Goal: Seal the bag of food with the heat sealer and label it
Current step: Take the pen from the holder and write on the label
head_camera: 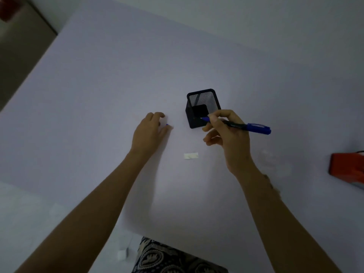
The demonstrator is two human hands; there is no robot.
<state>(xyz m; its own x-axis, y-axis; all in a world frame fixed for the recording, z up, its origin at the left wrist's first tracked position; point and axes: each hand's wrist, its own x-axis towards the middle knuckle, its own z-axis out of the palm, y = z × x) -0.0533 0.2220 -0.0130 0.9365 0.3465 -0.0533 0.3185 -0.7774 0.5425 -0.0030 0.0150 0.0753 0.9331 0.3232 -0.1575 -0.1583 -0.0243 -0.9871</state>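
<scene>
My right hand [226, 133] grips a blue marker [250, 127] across its fingers. One blue end of the marker points into the black mesh pen holder [203, 107], while the other sticks out to the right. Left of the holder, my left hand [150, 129] pinches a small white label [163, 123] with a blue mark on it, just above the table. A faint clear plastic shape [270, 160], possibly the bag, lies right of my right wrist. The red heat sealer [346, 168] is cut off by the right edge.
A small white paper strip [191, 155] lies flat on the white table [118, 85] between my hands. The table's near edge runs across the bottom, with patterned fabric [169, 257] below it. The scene is dim.
</scene>
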